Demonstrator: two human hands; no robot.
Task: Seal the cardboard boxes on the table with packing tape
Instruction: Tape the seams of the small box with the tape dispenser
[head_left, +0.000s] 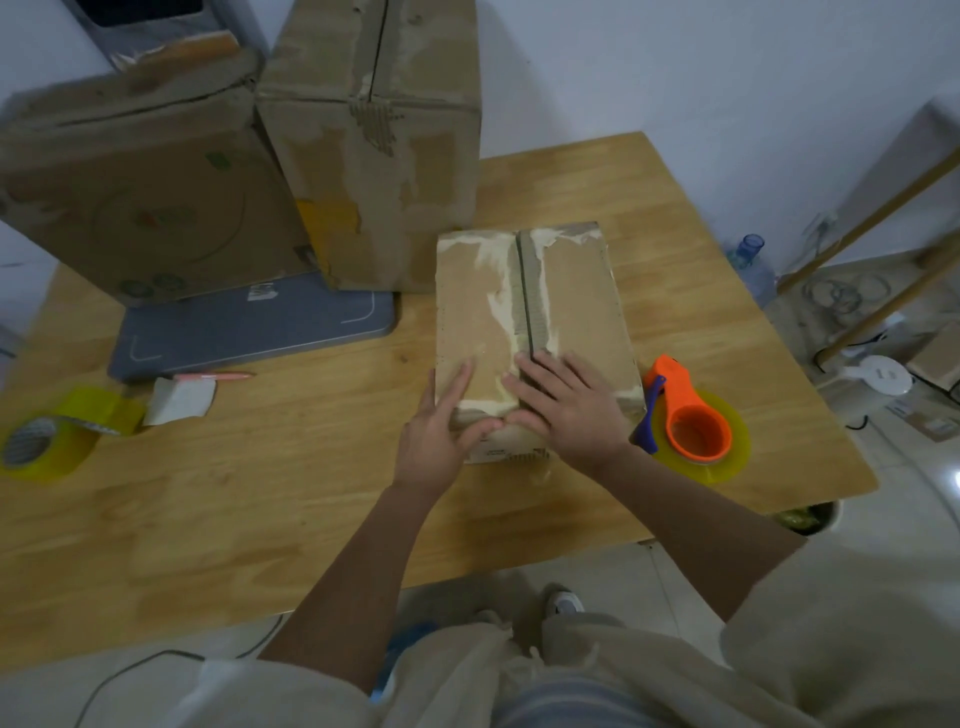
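Mostly worn brown box (571, 291), flaps closed.

Probably a home packing corner: wooden table (260, 509), worn cardboard boxes (374, 140), tiled floor (909, 519).

Head-worn view, steeply down over table (260, 493)

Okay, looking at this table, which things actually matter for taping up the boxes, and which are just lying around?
For the job: small box under left hand and right hand; two big boxes; orange dispenser beside the small box; yellow tape roll.

Lying about: grey board, pen, paper scrap, bottle off the table.
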